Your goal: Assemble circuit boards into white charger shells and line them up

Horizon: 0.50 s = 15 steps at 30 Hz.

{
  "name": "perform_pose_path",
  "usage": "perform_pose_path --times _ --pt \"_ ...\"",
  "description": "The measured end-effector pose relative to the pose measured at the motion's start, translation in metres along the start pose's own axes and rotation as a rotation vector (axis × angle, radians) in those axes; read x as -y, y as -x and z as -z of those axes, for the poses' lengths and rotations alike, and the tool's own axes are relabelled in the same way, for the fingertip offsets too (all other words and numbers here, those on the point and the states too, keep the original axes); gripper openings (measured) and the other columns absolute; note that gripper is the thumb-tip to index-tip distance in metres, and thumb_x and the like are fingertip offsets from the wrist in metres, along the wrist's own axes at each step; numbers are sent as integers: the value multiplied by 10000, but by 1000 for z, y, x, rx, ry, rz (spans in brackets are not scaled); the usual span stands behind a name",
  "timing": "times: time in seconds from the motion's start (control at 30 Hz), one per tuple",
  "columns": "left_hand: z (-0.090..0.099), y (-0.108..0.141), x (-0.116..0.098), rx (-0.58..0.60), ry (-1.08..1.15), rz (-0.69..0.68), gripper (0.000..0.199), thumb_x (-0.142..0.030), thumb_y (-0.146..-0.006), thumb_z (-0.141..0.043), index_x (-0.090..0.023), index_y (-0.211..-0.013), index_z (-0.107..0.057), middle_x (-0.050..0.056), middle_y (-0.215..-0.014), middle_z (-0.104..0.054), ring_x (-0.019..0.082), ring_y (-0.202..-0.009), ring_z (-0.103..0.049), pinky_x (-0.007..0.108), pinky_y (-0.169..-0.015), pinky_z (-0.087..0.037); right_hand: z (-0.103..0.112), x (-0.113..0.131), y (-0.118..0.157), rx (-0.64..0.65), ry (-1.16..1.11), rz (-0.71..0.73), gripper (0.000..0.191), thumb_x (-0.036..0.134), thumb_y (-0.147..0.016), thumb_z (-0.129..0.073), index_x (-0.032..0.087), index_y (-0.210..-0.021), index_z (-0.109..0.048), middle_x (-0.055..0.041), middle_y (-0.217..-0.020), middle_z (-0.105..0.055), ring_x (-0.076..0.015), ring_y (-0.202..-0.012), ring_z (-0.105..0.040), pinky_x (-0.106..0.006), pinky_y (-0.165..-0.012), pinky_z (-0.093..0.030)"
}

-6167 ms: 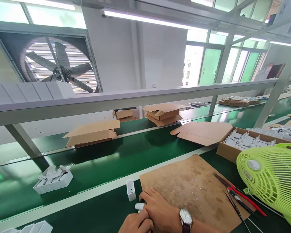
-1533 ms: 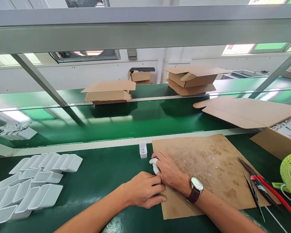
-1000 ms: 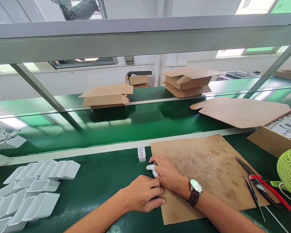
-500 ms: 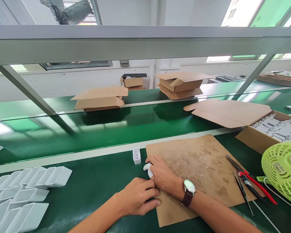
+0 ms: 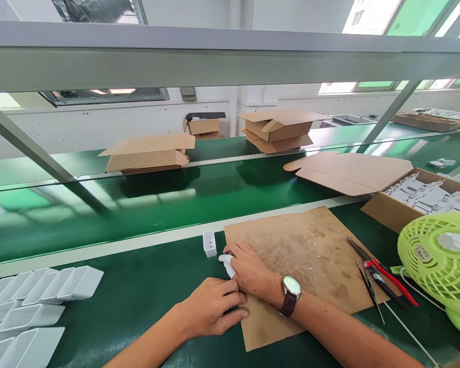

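Observation:
My left hand (image 5: 216, 307) rests palm down at the near left edge of the brown cardboard sheet (image 5: 291, 245). Its fingers are loosely bent and slightly apart, and their tips touch the underside of my right hand; no object shows in it. Flat on the sheet's left edge lies my right hand (image 5: 249, 268), fingers stretched out, with a white finger cover (image 5: 227, 263) on one digit. A watch is on that wrist. Just beyond the right fingertips stands a small white box-shaped housing (image 5: 209, 244) with two slots in its face.
Rows of white open housings (image 5: 30, 322) sit at the left. Red-handled pliers (image 5: 383, 271) and tweezers (image 5: 370, 291) lie on the sheet's right side, by a green fan (image 5: 437, 260). An open carton (image 5: 394, 207) of white parts stands behind; a metal beam (image 5: 230, 64) crosses above.
The whole view has shifted, so things appear a little further left and up. Both hands stay in the same place on the bench and sheet.

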<state>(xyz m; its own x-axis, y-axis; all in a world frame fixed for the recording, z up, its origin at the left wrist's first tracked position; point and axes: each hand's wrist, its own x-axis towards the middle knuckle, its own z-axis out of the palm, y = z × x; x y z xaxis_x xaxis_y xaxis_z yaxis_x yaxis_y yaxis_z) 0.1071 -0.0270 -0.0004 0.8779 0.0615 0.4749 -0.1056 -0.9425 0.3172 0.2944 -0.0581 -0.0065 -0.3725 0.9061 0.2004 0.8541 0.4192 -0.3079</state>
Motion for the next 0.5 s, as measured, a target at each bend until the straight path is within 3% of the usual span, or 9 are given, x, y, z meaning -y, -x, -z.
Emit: perform_pose_path --times 0.33,0.5 --pt "4 -1 0 -27 -13 -35 192 -302 -1068 -507 -163 -1065 -638 47 -845 -689 175 -651 -663 286 -550 -494 2 4 -4 3 101 34 176 100 -848 -661 130 -1013 -712 -151 -1211 -624 -284 -1110 -473 -430 -944 -449" --pt "8 0 3 -186 -152 -94 164 -239 -1050 -555 -127 -1134 -641 81 -906 -705 182 -753 -693 281 -664 -570 5 6 -5 1 161 69 89 142 -905 -647 148 -977 -698 -133 -1199 -625 -277 -1051 -490 -411 -908 -450"
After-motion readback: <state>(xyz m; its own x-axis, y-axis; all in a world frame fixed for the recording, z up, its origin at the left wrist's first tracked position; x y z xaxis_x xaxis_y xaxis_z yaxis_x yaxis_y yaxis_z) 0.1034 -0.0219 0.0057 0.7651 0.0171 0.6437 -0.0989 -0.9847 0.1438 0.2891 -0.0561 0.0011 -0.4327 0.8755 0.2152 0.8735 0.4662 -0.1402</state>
